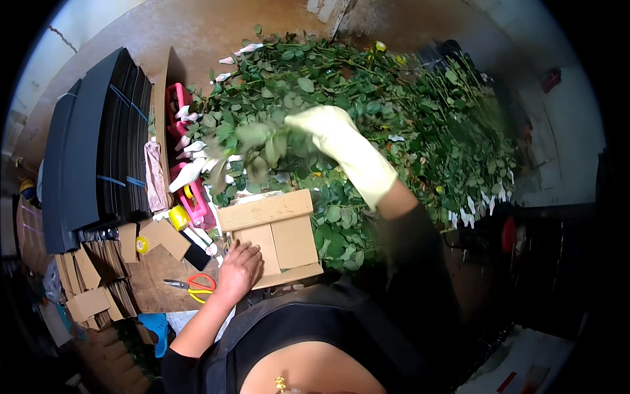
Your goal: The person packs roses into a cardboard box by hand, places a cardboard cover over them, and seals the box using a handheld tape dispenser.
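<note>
My left hand (239, 268) lies on the left edge of a cardboard tray (294, 244) in front of me, fingers stretched over its rim and gripping nothing. Beyond the tray, my right hand (327, 131) wears a pale cream rubber glove. Its fingers are closed round the stem end of a rose stem (259, 141); the leaves are smeared by motion. A white sleeved bud (188, 175) at the left seems to be its head. Under and behind the glove spreads a wide heap of leafy rose stems (407, 98), several with white bud sleeves.
Red-and-yellow-handled scissors (199, 284) lie left of my left hand, near a dark phone (197, 255) and a yellow tape roll (178, 218). Pink crates (195, 197) hold more sleeved buds. Tall stacks of black board (98, 141) and cardboard pieces (98, 276) line the left side.
</note>
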`<state>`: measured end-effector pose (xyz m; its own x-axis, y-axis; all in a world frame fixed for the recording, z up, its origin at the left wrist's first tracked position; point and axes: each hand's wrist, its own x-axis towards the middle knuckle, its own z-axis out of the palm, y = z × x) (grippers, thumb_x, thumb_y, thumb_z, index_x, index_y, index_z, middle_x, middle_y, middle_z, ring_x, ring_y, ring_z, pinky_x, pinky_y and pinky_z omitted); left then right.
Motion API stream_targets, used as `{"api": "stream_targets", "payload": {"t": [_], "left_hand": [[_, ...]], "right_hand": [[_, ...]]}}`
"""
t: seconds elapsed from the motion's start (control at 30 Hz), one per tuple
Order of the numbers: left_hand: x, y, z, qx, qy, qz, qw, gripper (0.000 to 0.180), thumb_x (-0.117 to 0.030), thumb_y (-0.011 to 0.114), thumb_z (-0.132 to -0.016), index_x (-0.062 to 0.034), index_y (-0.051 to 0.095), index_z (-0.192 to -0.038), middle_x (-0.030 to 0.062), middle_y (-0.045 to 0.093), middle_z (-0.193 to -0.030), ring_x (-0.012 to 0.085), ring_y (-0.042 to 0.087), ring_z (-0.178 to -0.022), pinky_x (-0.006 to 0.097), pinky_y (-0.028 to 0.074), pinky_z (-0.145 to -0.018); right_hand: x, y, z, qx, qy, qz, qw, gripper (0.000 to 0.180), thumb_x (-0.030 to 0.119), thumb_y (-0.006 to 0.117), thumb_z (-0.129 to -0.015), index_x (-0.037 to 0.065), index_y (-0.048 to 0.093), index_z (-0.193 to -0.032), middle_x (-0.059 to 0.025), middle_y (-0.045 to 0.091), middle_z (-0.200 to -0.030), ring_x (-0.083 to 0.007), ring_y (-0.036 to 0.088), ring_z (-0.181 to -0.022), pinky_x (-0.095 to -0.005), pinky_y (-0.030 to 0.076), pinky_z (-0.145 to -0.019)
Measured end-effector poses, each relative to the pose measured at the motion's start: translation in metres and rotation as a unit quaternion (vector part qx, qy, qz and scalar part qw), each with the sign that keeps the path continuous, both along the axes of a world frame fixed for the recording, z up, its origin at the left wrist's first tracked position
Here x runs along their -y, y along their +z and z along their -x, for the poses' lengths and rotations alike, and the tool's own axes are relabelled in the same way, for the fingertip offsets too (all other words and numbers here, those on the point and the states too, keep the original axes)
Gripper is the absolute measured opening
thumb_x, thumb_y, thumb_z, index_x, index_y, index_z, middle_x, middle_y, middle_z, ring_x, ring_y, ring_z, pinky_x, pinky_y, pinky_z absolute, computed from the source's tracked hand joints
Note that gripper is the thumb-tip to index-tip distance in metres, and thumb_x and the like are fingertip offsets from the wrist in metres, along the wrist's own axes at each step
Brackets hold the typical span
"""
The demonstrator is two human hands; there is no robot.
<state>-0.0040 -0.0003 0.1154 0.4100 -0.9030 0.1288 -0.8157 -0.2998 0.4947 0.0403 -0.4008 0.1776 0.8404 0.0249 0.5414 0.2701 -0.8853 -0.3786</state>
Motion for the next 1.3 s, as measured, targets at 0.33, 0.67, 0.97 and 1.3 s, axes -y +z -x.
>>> {"api": "stream_targets", "payload": {"t": [0.33, 0.67, 0.97, 1.3], "left_hand": [[-0.021, -0.015, -0.013, -0.223, 0.028, -0.020, 0.974, 0.097, -0.035, 0.094, -0.067, -0.0098, 0.044, -0.146, 0.0090, 0.064, -0.139, 0.0328, 0.050, -0.141, 0.064, 0.015, -0.124], [-0.024, -0.006, -0.016, -0.144, -0.052, -0.024, 0.988, 0.040, -0.029, 0.088, -0.072, -0.0168, 0.079, -0.109, 0.0076, 0.062, -0.141, 0.0398, 0.044, -0.143, 0.068, 0.021, -0.120], [-0.012, 0.008, -0.018, -0.165, -0.076, -0.068, 0.981, 0.033, -0.026, 0.083, -0.078, -0.0179, 0.079, -0.110, 0.0057, 0.056, -0.150, 0.0404, 0.040, -0.146, 0.068, 0.023, -0.121], [-0.017, 0.002, -0.016, -0.166, -0.067, -0.056, 0.982, 0.033, -0.025, 0.083, -0.078, -0.0188, 0.079, -0.110, 0.0072, 0.056, -0.150, 0.0409, 0.041, -0.145, 0.065, 0.025, -0.121]], "right_hand": [[-0.080, -0.025, 0.221, -0.502, -0.131, -0.146, 0.842, 0.021, 0.025, 0.069, -0.088, 0.006, 0.074, -0.083, -0.0121, 0.069, -0.077, -0.0236, 0.062, -0.069, -0.0388, 0.052, -0.069], [-0.028, 0.031, 0.121, -0.574, -0.047, 0.164, 0.801, 0.023, 0.022, 0.060, -0.094, 0.014, 0.074, -0.110, -0.0161, 0.075, -0.108, -0.0346, 0.073, -0.097, -0.0444, 0.059, -0.085], [0.065, -0.164, -0.063, -0.483, -0.318, 0.254, 0.776, 0.062, 0.040, 0.028, -0.109, 0.007, 0.028, -0.162, -0.0145, 0.028, -0.169, -0.0276, 0.023, -0.157, -0.0460, 0.010, -0.128], [0.045, 0.015, 0.019, -0.107, -0.039, -0.485, 0.867, 0.027, 0.011, 0.053, -0.097, -0.001, 0.068, -0.117, -0.0163, 0.064, -0.125, -0.0224, 0.059, -0.118, -0.0342, 0.049, -0.099]]}}
